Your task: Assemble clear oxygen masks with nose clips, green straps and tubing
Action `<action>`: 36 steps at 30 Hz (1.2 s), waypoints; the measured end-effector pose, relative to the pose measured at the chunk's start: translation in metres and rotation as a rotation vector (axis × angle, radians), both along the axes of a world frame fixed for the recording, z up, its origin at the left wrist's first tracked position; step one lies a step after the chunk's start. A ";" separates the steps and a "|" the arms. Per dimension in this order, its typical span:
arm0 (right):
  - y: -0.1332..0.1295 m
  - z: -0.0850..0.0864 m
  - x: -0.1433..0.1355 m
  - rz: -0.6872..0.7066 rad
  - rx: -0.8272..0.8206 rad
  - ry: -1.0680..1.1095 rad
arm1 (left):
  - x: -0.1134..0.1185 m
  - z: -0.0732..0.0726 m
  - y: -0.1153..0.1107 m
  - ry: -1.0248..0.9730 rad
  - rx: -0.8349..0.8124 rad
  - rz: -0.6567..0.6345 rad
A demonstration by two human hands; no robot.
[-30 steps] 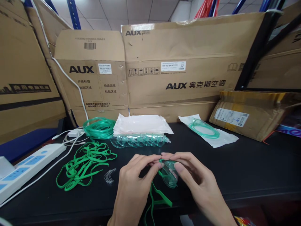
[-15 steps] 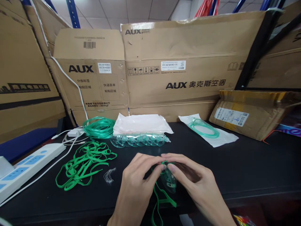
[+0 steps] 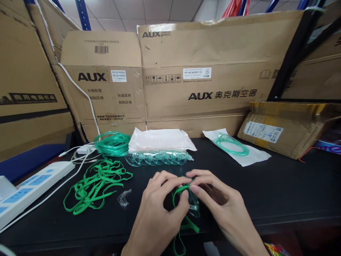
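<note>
Close to the table's front edge, my right hand (image 3: 222,193) pinches the rim of a clear green-tinted oxygen mask (image 3: 195,206) between thumb and fingers. My left hand (image 3: 162,202) is curled over the mask's near-left side, its fingers closed on a flat green elastic strap (image 3: 176,193). The strap arches by the left thumb and its lower part dangles in a loop below the mask. Both sets of fingertips almost meet at the mask's edge, and they hide where strap and mask join.
Left lie a pile of green straps (image 3: 93,188), thin clear strips (image 3: 123,198), coiled green tubing (image 3: 113,144) and a white power strip (image 3: 34,193). Behind my hands sit nested masks (image 3: 160,158) and white pouches (image 3: 161,139). Right are a pouch with tubing (image 3: 231,145) and a carton (image 3: 282,131).
My left thumb has dropped away from the mask's edge, and the strap now bows out in a loop beside it. The mask has turned slightly; my right hand has barely moved.
</note>
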State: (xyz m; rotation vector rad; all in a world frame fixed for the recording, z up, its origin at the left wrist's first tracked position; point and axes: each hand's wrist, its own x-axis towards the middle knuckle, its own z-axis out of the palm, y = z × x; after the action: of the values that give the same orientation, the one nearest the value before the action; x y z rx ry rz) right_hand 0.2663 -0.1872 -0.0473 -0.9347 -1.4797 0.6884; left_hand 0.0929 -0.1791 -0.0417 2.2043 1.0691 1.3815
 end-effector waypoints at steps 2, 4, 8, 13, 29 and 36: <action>0.000 0.000 -0.001 -0.005 0.013 -0.009 | 0.001 0.001 -0.002 0.043 -0.059 0.007; 0.000 -0.001 -0.001 -0.001 0.017 -0.020 | 0.003 0.002 -0.003 0.063 -0.097 0.017; -0.001 -0.003 0.000 0.001 0.012 -0.030 | 0.005 0.000 -0.003 0.051 -0.127 0.021; -0.002 -0.003 0.000 -0.069 0.056 0.024 | 0.001 -0.001 0.000 0.015 -0.080 0.108; -0.002 -0.003 -0.003 0.014 -0.040 -0.030 | 0.000 -0.005 0.005 0.026 0.093 0.113; -0.005 0.000 -0.004 -0.075 0.087 -0.036 | -0.001 -0.004 0.006 0.012 0.107 0.108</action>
State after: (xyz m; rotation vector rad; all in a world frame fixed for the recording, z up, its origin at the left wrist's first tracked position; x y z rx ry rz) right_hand 0.2625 -0.1921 -0.0476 -0.9352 -1.4870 0.5505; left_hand 0.0921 -0.1730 -0.0461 2.2620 1.1584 1.5058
